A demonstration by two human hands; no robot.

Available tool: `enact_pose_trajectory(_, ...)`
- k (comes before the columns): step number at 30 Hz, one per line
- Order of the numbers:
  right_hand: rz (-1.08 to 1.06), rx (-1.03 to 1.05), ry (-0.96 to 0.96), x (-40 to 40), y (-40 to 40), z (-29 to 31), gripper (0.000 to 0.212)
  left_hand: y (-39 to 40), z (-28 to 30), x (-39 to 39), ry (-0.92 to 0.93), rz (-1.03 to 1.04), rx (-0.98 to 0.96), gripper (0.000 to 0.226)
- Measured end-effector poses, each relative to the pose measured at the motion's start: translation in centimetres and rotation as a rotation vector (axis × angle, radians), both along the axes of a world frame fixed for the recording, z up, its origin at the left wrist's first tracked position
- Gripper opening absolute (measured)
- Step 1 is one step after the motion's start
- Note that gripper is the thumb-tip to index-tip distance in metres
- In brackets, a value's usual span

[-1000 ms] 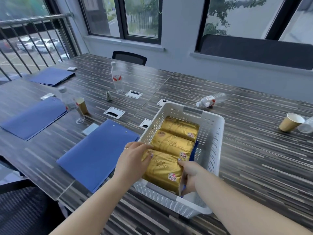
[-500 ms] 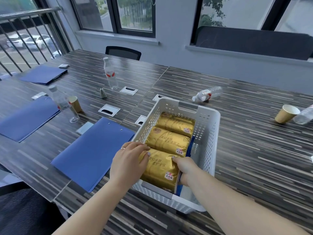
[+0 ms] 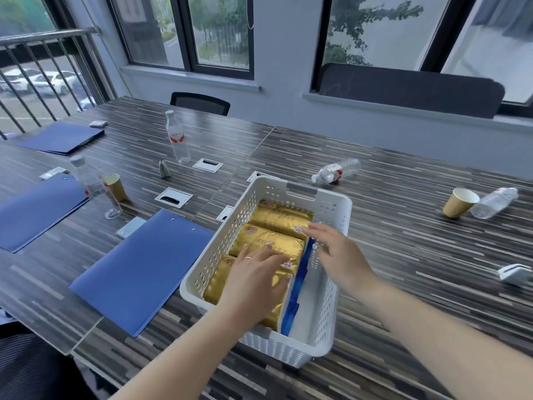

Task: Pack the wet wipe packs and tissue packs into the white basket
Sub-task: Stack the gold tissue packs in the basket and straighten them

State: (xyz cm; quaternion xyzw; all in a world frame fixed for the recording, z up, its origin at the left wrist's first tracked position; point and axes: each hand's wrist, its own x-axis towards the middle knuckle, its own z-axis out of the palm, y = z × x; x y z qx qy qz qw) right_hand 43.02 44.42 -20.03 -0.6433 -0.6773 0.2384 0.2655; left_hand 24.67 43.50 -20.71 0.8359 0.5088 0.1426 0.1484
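While both arms reach over the white basket (image 3: 331, 321) on the striped table (image 3: 403, 269), the left hand (image 3: 255, 281) lies flat w/ fingers spread on the nearest gold tissue pack (image 3: 219, 281). Right hand (image 3: 339, 254) hovers relaxed over the middle pack (image 3: 268, 241) & a blue-and-white wipe pack (image 3: 297, 295) standing on edge beside the gold row; it grasps nothing. A third gold pack (image 3: 281, 216) sits at the far end. Blue folder (image 3: 144, 269) lies just left of the basket.
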Motion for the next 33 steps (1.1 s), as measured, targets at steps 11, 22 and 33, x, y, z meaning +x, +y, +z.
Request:
enact_pose_trajectory(11,0.237,0.058,-0.895,8.9,1.4,-1.3,0.05,-2.5,-1.3,12.4,-0.057,0.039,-0.338,0.072)
enact_pose_trajectory(22,0.149,0.326,-0.852,10.4,0.2,-3.3,0.044,-2.1,-2.7,11.9,0.133,-0.077,-0.18,0.075)
enact_pose_trajectory(33,0.026,0.342,-0.895,11.0,-3.7,-4.5,0.029,-0.1,-1.5,7.5,0.305,-0.403,0.001,0.071)
